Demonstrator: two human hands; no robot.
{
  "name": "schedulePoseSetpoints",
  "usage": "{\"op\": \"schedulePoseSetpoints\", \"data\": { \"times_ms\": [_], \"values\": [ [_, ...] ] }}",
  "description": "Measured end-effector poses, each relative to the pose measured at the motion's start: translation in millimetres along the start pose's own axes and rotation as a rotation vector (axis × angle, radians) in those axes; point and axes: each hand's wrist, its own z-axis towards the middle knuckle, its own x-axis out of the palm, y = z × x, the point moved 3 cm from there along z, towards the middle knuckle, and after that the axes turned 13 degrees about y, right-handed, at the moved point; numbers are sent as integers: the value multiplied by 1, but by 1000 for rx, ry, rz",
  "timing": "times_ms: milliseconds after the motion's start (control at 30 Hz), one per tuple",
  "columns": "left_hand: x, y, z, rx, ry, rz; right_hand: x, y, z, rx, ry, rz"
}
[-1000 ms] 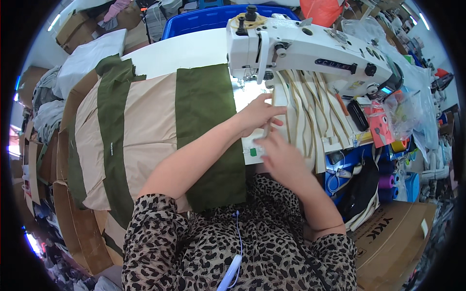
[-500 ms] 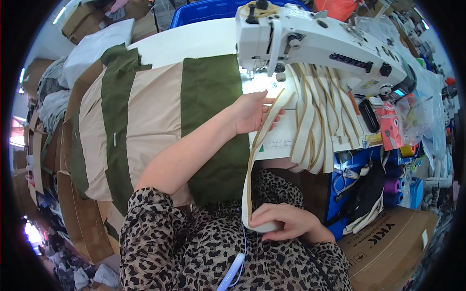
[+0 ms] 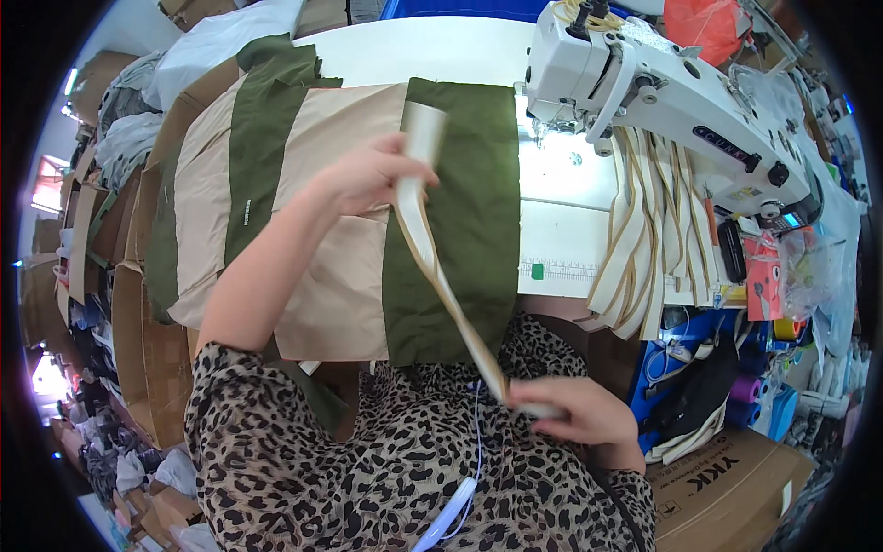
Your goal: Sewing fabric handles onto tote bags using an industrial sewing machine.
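Fabric panel [image 3: 336, 267], green and beige bands, is the landmark. White strip with gold edging [image 3: 425, 250] is off the table [image 3: 563, 223], slung between both hands, crossing over the panel's right-hand green band and past its near edge. Can't tell if it brushes the cloth.

Left hand [image 3: 372, 175]: above the panel's middle, pinching the strip near its upper end, short blurred tail poking past the fingers. Right hand [image 3: 581, 409]: off the panel's near right corner, by the leopard-print shirt [image 3: 368, 451], fingers closed round the lower end; blurred, exact grip unclear.

Strip narrows to its edge partway between the hands, so looks twisted there. For good handling: turn one wrist until the gold edging runs along one side only, keep light even tension, no hard stretching. Pinch near the ends, thumb flat, so the middle doesn't crease. Best held clear of the panel so the cloth doesn't drag or ruck.

Right of the panel: sewing machine [image 3: 676, 110] on the far side, bundle of similar strips [image 3: 644, 225] below its arm, hanging over the table's front edge. Just right of the panel's near part: green patch [image 3: 538, 271] by a ruler marking. Both hands are clear of the bundle.
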Motion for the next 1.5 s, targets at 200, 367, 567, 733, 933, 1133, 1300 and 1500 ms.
{"op": "schedulePoseSetpoints", "data": {
  "times_ms": [200,367,567,733,933,1133,1300,1500],
  "values": [
    [-71,-10,-11,467,-448,-437,-8,-27,29,452,-393,-362],
    [-32,-51,0,204,-214,261,-21,-17,44,70,-396,-935],
    [31,-29,73,-74,73,1066,-40,-37,79,2,-428,-975],
    [39,-19,92,11,-64,1214,-42,-48,82,82,-344,-967],
    [50,-10,84,684,-236,1429,-46,-43,82,115,-346,-948],
    [58,9,72,562,-106,1586,-46,-50,84,124,-432,-1038],
    [53,23,67,754,-156,1526,-51,-50,80,42,-493,-856],
    [59,23,66,729,-156,1487,-50,-56,80,26,-504,-861]
  ]
}}
